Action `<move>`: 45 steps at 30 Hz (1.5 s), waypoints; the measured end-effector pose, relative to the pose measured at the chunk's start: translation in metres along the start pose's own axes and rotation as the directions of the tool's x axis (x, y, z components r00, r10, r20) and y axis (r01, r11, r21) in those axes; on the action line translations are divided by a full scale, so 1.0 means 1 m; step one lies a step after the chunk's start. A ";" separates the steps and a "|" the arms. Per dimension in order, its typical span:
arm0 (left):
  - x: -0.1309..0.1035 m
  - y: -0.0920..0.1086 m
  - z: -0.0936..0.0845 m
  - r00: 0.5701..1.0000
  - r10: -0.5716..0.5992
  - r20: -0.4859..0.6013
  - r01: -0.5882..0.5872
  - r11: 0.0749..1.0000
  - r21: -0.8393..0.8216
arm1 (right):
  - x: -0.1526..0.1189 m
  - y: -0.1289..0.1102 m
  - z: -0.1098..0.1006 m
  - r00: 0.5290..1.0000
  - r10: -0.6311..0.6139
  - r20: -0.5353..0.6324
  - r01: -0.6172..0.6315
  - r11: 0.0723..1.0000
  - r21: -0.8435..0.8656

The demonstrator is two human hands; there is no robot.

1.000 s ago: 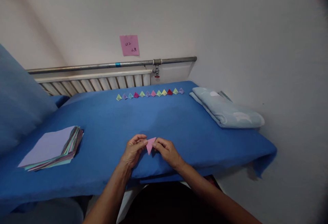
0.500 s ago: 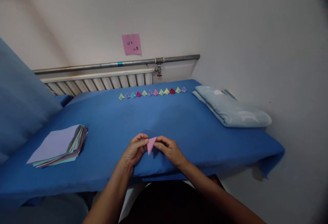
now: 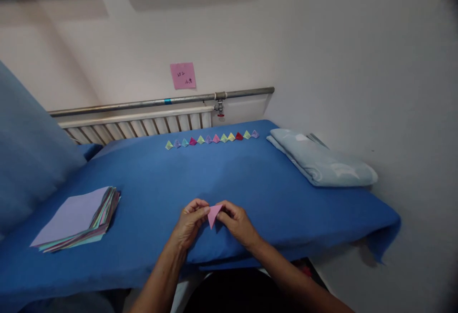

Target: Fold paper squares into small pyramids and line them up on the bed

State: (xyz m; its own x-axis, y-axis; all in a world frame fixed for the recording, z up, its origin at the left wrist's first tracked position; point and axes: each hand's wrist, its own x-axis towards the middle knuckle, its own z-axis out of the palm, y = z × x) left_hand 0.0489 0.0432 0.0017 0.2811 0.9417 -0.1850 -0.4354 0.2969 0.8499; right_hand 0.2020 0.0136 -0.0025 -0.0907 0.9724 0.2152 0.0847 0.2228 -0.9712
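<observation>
A small pink piece of folded paper (image 3: 213, 214), triangular with its point downward, is held between both hands above the near part of the blue-covered table. My left hand (image 3: 192, 217) pinches its left corner between thumb and fingers. On the opposite side, my right hand (image 3: 236, 219) grips the right corner the same way. Farther back, a row of several small folded paper pieces (image 3: 216, 139) in yellow, purple, blue, green, pink and red lies across the cloth.
At the left lies a stack of coloured paper sheets (image 3: 73, 215), a lilac one on top. A folded pale blue blanket (image 3: 322, 160) rests at the right. Behind the blue cloth (image 3: 150, 174) are a radiator (image 3: 143, 127), a metal pipe (image 3: 143, 105) and a pink note (image 3: 183, 75).
The camera has tilted up slightly, so the scene sits lower. The pink paper has turned a little, showing a wider face; both hands keep their pinch on it.
</observation>
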 end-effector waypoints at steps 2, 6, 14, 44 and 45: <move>0.001 -0.002 0.000 1.000 0.017 -0.001 -0.017 0.999 0.030 | 0.000 -0.001 0.001 1.000 -0.009 -0.016 0.009 1.000 -0.020; 0.002 -0.007 0.000 0.999 0.050 -0.007 -0.049 0.994 0.102 | 0.000 -0.003 0.002 0.996 -0.003 -0.093 -0.005 0.996 -0.089; -0.024 -0.007 0.022 0.894 0.429 0.127 -0.387 0.600 0.700 | -0.005 -0.003 0.006 0.968 -0.058 -0.245 -0.027 0.943 -0.331; -0.028 -0.009 0.028 0.877 0.460 -0.137 -0.242 0.670 0.701 | -0.013 -0.005 0.008 0.986 -0.050 -0.161 0.014 0.977 -0.213; -0.027 -0.010 0.027 0.878 0.460 -0.136 -0.243 0.671 0.700 | -0.013 -0.004 0.008 0.985 -0.055 -0.161 0.022 0.980 -0.200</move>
State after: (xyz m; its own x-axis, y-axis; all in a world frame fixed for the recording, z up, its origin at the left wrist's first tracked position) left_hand 0.0685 0.0103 0.0120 -0.0700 0.9845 0.1608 0.2385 -0.1400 0.9610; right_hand 0.1949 0.0000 -0.0025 0.0654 0.9573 0.2817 0.2793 0.2534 -0.9262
